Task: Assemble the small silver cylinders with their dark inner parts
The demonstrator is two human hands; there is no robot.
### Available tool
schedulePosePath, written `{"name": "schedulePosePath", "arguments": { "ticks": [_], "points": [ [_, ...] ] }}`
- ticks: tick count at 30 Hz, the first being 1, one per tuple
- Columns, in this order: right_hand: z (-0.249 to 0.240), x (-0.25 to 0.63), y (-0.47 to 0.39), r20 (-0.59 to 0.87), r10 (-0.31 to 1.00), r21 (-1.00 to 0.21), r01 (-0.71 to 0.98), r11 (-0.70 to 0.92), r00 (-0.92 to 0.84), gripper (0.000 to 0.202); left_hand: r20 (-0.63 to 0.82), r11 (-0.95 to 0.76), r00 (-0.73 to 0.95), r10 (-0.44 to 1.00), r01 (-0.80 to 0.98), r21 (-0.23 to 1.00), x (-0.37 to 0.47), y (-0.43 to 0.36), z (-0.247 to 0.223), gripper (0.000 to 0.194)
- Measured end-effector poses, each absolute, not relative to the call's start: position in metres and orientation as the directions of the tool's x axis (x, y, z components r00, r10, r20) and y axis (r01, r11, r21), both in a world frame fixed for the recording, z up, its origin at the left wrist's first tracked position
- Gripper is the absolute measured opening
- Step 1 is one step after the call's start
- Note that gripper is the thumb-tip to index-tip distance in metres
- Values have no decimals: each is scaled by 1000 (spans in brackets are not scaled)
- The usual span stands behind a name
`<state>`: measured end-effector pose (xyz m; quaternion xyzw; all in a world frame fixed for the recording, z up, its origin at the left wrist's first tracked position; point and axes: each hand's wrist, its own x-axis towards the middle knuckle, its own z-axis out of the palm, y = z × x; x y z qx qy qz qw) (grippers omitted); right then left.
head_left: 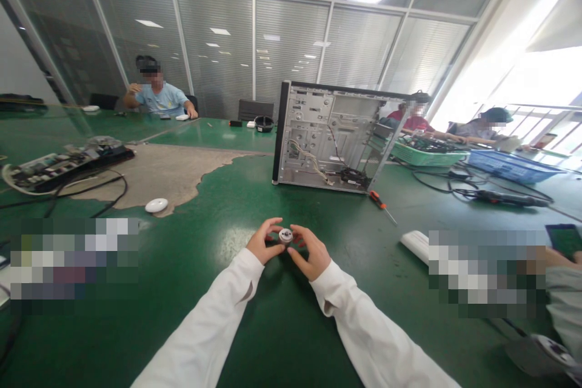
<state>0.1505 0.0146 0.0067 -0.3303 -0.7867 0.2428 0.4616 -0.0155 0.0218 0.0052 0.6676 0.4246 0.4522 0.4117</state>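
The head view shows a person's left hand (266,244) and right hand (313,252) meeting over a green table (218,291), with a small round metal part (285,236) between them. The left hand grasps the part from its left side, fingers curved and thumb low near its base. The right hand grasps it from the opposite side, its fingers bent and its thumb close to the other thumb. How firmly either hand presses cannot be told. The part's round top faces up, with dark openings in it; whether its underside touches the table is hidden.

Beyond the hands stands an open computer case (334,136), upright, with loose cables and a black fan (354,177) low inside. A screwdriver (382,205) with an orange and black handle lies just beside the case's lower right corner. A white oval object (157,205) rests to the left, near a bare, torn-edged patch (159,170) of the tabletop, and a circuit assembly (68,167) lies farther left. On the right are a green basket (430,156), a blue basket (511,167) and black cables. A person in light blue (162,98) sits across the table.
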Motion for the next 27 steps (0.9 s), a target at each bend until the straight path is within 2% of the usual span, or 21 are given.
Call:
{"name": "schedulePosePath", "arguments": {
  "ticks": [11,17,21,27],
  "points": [
    [3,149,15,523,766,-698,328,636,-373,46,260,-291,139,956,315,903,-14,24,-3,58],
    [5,149,14,591,714,-596,393,700,-375,41,245,-273,128,961,305,912,-14,23,1,47],
    [7,148,14,659,684,-562,399,724,-312,31,231,-279,178,956,327,903,-14,21,4,36],
    [8,148,17,747,615,-506,384,773,-253,21,232,-325,286,930,339,883,-15,22,6,36]
  ]
}}
